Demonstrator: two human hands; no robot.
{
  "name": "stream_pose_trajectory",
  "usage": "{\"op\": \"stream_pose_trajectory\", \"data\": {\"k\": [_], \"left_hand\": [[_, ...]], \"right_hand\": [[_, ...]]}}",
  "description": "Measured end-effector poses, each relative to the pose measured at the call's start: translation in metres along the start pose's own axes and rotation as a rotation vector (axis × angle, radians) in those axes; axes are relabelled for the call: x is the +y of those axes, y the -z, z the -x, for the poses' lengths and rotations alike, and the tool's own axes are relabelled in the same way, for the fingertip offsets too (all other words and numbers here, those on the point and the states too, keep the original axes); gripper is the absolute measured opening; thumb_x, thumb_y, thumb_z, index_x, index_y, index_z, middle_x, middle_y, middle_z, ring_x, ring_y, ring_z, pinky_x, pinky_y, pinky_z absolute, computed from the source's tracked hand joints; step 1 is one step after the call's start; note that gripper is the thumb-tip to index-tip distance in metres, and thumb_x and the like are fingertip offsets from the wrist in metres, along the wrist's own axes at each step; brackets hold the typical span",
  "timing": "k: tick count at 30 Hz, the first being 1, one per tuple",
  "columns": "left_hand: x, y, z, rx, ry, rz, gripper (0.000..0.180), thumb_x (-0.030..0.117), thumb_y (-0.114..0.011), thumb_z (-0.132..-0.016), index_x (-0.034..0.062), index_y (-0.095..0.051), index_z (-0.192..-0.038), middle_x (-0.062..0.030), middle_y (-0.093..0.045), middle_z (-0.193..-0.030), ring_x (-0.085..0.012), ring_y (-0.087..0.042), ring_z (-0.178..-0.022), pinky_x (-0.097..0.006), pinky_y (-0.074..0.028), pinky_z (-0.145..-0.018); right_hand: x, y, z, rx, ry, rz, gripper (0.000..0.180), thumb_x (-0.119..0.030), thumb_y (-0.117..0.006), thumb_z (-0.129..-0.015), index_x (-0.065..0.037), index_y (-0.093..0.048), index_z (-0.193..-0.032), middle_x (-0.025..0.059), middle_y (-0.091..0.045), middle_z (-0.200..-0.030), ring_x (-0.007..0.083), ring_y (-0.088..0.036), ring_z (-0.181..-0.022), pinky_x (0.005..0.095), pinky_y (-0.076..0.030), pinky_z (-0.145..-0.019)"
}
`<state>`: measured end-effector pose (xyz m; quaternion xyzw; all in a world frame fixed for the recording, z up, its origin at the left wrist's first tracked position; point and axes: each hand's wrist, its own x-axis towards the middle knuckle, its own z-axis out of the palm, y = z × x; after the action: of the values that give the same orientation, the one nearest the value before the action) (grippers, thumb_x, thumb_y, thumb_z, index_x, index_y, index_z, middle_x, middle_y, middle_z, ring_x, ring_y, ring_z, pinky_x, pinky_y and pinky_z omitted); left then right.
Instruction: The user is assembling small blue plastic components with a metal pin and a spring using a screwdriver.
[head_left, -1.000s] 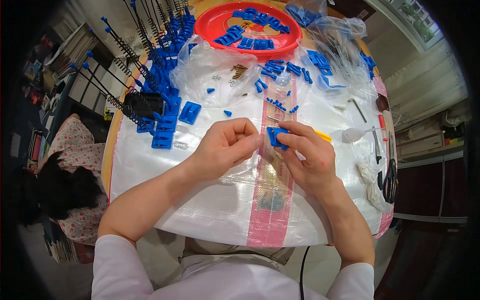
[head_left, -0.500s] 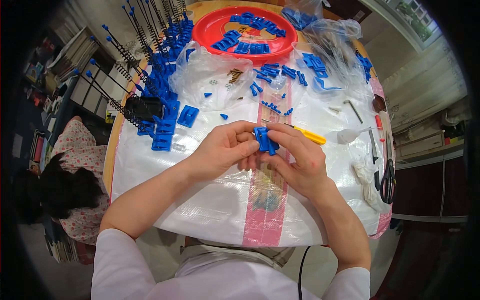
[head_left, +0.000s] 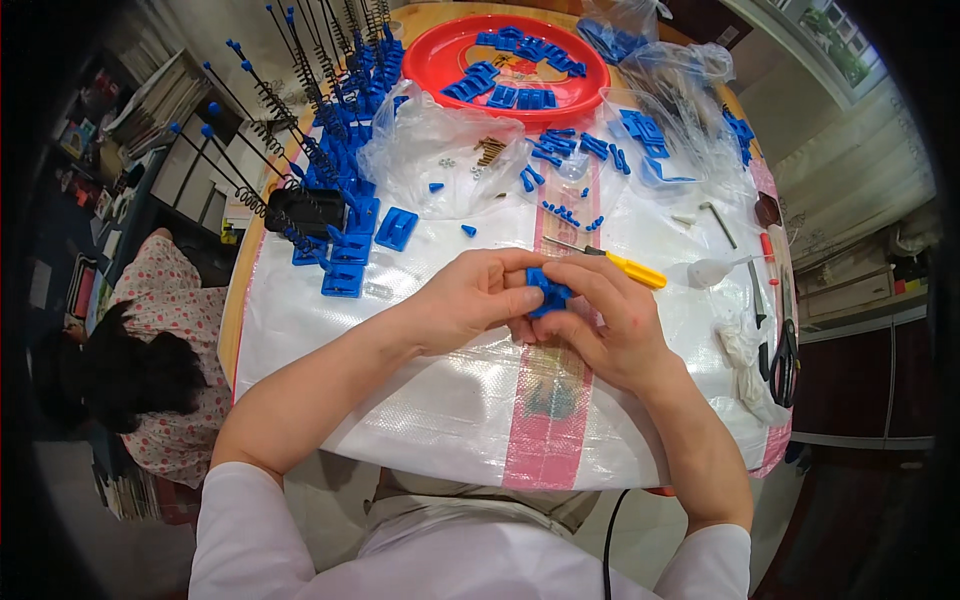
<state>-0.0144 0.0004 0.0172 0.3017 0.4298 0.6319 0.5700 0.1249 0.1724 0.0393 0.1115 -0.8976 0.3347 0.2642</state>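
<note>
Head view: a small blue part (head_left: 547,292) sits pinched between two hands
The left hand (head_left: 475,300) grasps its left side, the right hand (head_left: 612,312) its right, neither clearly nearer; fingers hide its long axis; a yellow-handled screwdriver (head_left: 637,270) lies just beyond the right hand, a blue cone (head_left: 468,231) ahead of the left, neither between hands and part

head cam: from where I'm standing, it's the left one of two head-worn fisheyes, side by side
facing: upright, tipped down and a bit forward over the white table cover (head_left: 430,410)
left hand (head_left: 475,300) and right hand (head_left: 615,315): around mid-frame, pretty near the lens
red tray (head_left: 430,60): up top, so farther off
white shirt (head_left: 470,565): bottom edge, lens looks steeply down there
window (head_left: 848,45): upper right, near the dark rim
</note>
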Motion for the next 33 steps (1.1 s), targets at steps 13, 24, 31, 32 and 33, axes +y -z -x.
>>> {"op": "stream_pose_trajectory", "data": {"k": [13, 24, 31, 32, 33], "left_hand": [[0.013, -0.016, 0.003, 0.225, 0.066, -0.089, 0.032, 0.018, -0.053, -0.104, -0.0053, -0.058, -0.125, -0.0079, -0.068, -0.096, -0.0123, -0.065, -0.075, -0.028, -0.054, -0.070], [0.041, -0.066, 0.070, -0.003, -0.259, -1.437, 0.031, 0.021, -0.070, -0.089, 0.0033, -0.064, -0.114, -0.0116, -0.066, -0.081, -0.0296, -0.066, -0.069, -0.039, -0.051, -0.058], [0.009, -0.065, 0.107, -0.090, -0.438, -1.410, 0.018, 0.019, -0.070, -0.086, 0.0056, -0.062, -0.095, -0.0064, -0.053, -0.068, -0.0273, -0.061, -0.061, -0.040, -0.051, -0.054], [0.010, -0.062, 0.113, -0.052, -0.450, -1.412, 0.017, 0.016, -0.071, -0.085, 0.0054, -0.063, -0.096, -0.0066, -0.053, -0.069, -0.0273, -0.061, -0.061, -0.039, -0.050, -0.053], [0.012, -0.059, 0.118, -0.015, -0.464, -1.411, 0.017, 0.012, -0.071, -0.083, 0.0052, -0.063, -0.097, -0.0068, -0.054, -0.069, -0.0273, -0.061, -0.061, -0.039, -0.049, -0.053]], "right_hand": [[-0.006, 0.001, -0.002, 0.058, 0.221, 0.153, 0.040, -0.005, -0.082, -0.067, -0.003, -0.067, -0.104, 0.0114, -0.070, -0.102, 0.0275, -0.070, -0.085, 0.0348, -0.056, -0.069], [0.005, 0.007, -0.003, 0.146, 0.108, 0.261, 0.026, -0.005, -0.082, -0.069, -0.005, -0.067, -0.091, 0.0075, -0.069, -0.098, 0.0252, -0.067, -0.084, 0.0357, -0.056, -0.068], [0.001, -0.005, 0.001, -0.087, 0.061, 0.268, 0.025, -0.009, -0.080, -0.070, -0.006, -0.066, -0.091, 0.0060, -0.064, -0.104, 0.0261, -0.063, -0.095, 0.0363, -0.053, -0.080], [0.002, -0.005, 0.001, -0.095, 0.065, 0.260, 0.025, -0.010, -0.080, -0.071, -0.006, -0.066, -0.091, 0.0063, -0.064, -0.105, 0.0263, -0.062, -0.096, 0.0367, -0.053, -0.081], [0.003, -0.002, 0.001, -0.105, 0.068, 0.254, 0.025, -0.010, -0.080, -0.071, -0.006, -0.067, -0.092, 0.0065, -0.064, -0.106, 0.0266, -0.062, -0.097, 0.0372, -0.053, -0.082]]}}
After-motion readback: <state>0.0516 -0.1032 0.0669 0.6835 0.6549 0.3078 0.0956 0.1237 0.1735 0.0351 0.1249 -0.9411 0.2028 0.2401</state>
